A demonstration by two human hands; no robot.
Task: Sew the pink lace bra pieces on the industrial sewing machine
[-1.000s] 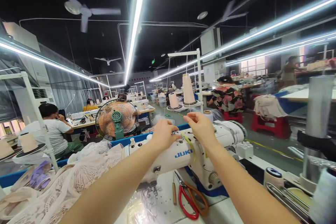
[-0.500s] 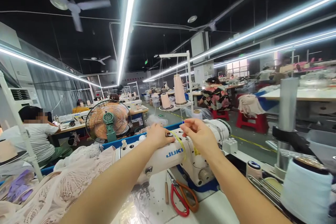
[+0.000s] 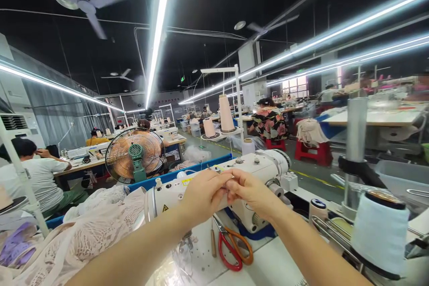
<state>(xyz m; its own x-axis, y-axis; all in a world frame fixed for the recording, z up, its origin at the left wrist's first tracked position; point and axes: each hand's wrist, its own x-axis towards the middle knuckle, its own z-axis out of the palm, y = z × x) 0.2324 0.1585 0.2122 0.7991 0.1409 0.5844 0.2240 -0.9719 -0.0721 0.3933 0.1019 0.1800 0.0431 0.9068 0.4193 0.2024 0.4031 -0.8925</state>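
My left hand (image 3: 203,196) and my right hand (image 3: 253,193) meet above the white sewing machine (image 3: 263,166), fingertips pinched closely together. A fine thread (image 3: 231,145) runs down from the thread stand toward my right fingers. What lies between my left fingertips is hidden. Below my wrists, red-and-orange-handled scissors (image 3: 231,250) rest on the machine bed beside a slim wooden-handled tool (image 3: 213,242). Behind the machine, a tall pale pink thread cone (image 3: 226,116) and a shorter cone (image 3: 209,128) stand on the thread stand (image 3: 238,98).
Pale lace fabric (image 3: 100,228) is heaped at left, near a caged fan (image 3: 129,154). A large light-blue thread cone (image 3: 380,232) and a metal post (image 3: 355,134) stand at right. A co-worker in white (image 3: 30,183) sits at left; another person (image 3: 270,120) sits beyond the machine.
My hands were apart on the machine's top, the right one pinching at the thread. Now they have come together, covering part of the machine's front. The view has shifted slightly right.
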